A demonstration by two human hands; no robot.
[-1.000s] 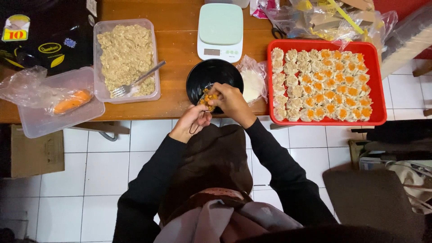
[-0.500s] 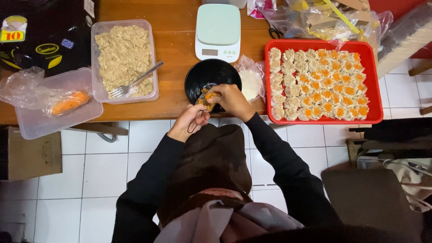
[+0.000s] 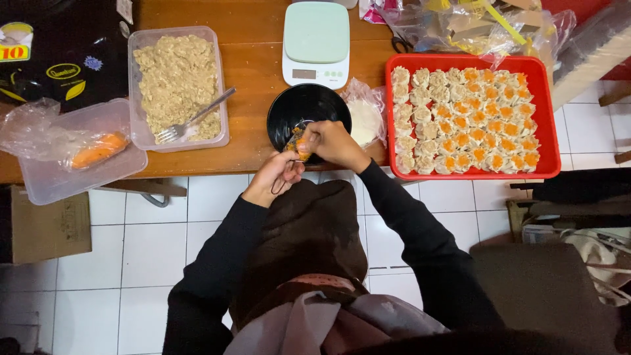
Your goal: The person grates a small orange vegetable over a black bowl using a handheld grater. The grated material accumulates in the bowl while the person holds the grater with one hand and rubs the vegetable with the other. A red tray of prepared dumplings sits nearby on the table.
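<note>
Right now the dumpling [image 3: 297,142] sits pinched between both my hands, just over the near rim of the black bowl [image 3: 309,108]; my right hand [image 3: 332,144] closes on it from above, pressing orange topping in; my left hand [image 3: 276,177] cups it from below, fingers curled shut around it; I judge a light, even squeeze best, so the wrapper keeps its shape; beside the bowl lies the red tray [image 3: 545,112] of finished pieces; further left, the tub of filling [image 3: 177,85] with its fork [image 3: 190,121].
</note>
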